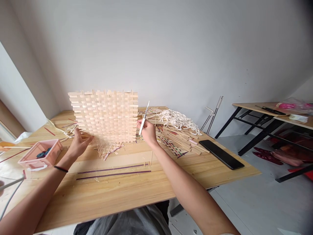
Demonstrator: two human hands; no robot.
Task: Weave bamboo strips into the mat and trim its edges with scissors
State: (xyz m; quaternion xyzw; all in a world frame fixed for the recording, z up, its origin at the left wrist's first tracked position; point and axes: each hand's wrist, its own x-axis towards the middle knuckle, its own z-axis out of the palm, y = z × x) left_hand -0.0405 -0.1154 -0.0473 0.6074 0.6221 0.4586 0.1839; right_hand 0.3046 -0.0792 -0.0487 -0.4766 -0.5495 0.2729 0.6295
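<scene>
A square panel woven from pale flat strips [105,114] stands upright on the wooden table, its strip ends sticking out at the edges. At its lower left corner is my left hand [79,143], thumb and fingers apart, with the fingertips partly behind the panel. My right hand [148,130] is closed round a slim white tool [145,119] that points upward, beside the panel's right edge. Below the panel a small woven piece [107,150] with a patterned edge lies on the table. Two dark purple strips [113,174] lie nearer to me.
A pink basket [52,153] with dark blue items stands at the left. Right of the panel lie white curled strips [179,119], loose flat sticks, a colored woven piece [171,146] and a black phone-like slab [221,154]. Another table [254,109] stands at the far right.
</scene>
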